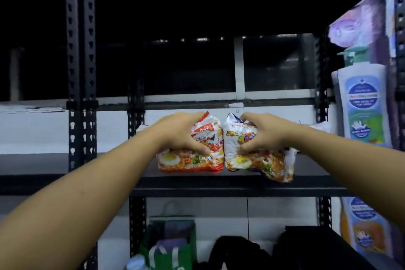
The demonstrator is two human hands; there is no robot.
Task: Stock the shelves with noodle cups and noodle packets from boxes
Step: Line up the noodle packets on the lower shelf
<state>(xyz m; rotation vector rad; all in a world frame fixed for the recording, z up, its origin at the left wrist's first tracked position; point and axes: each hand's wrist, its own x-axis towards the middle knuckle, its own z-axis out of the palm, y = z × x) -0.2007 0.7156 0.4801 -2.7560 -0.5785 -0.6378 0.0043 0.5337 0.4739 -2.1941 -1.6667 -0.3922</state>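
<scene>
Two multipacks of noodle packets stand side by side on the dark metal shelf (105,178) in front of me. My left hand (183,132) grips the red-and-white noodle pack (198,161) from the top, fingers curled over it. My right hand (264,132) grips the white-and-blue noodle pack (254,160) the same way. The right pack's lower right corner hangs a little over the shelf's front edge. The two packs nearly touch in the middle.
Tall bottles (363,107) with blue and green labels stand at the right end of the shelf, with more bottles (366,228) on the level below. A green bag (171,245) and black bags (236,254) sit beneath. Black perforated uprights (82,72) frame the bay.
</scene>
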